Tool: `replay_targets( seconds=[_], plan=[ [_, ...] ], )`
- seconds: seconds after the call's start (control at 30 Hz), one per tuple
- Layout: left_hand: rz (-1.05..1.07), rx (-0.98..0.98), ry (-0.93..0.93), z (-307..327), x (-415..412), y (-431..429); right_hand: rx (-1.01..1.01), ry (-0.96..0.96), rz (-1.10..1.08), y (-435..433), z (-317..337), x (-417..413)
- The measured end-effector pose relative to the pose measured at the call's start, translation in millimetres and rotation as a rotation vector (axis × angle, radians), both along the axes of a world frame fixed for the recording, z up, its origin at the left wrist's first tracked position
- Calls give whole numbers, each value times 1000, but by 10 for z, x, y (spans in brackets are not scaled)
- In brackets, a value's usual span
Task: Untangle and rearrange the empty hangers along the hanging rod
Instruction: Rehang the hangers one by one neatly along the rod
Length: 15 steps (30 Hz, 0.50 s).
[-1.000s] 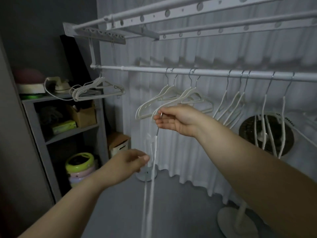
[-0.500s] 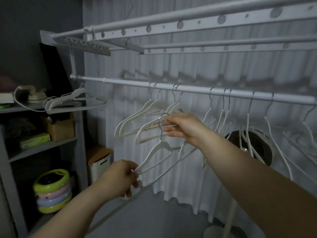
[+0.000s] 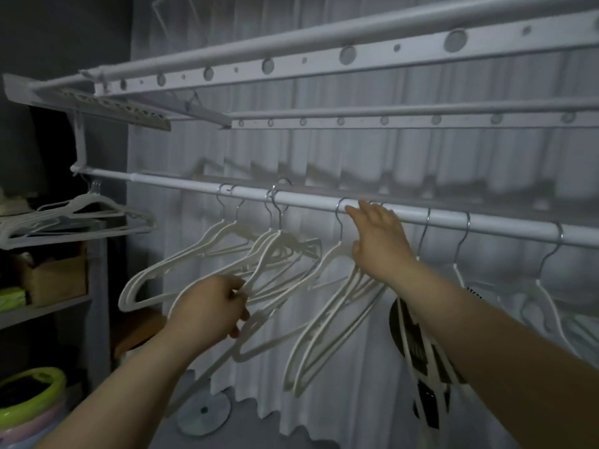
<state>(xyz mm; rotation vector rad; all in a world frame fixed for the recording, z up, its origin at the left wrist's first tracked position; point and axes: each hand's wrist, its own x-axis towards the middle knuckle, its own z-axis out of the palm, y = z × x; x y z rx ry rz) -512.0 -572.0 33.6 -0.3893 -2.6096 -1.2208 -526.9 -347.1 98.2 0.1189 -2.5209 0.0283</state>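
Left arm extended forward, left hand held low, fingers curled round a hanger, right arm stretched higher, right hand raised, fingers straightened, tips laid against the rod

1. The left hand is bare, with nothing worn on it.
2. The left forearm is bare to the picture's edge.
3. The right hand and right forearm are bare as well.
4. The dim light hides finer detail.

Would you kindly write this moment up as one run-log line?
left hand: grips white hanger | right hand: open, fingertips on hanging rod | lighting: dim
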Motion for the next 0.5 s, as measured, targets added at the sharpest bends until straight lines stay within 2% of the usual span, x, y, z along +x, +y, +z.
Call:
replay_targets(
  seconds=[0.13,0.5],
  plan=[
    [3,13,-6,78,-194,199,116,9,-36,76,75,-90],
    [-59,-129,10,54,-673,454,139,40,-55,64,38,-265]
  ],
)
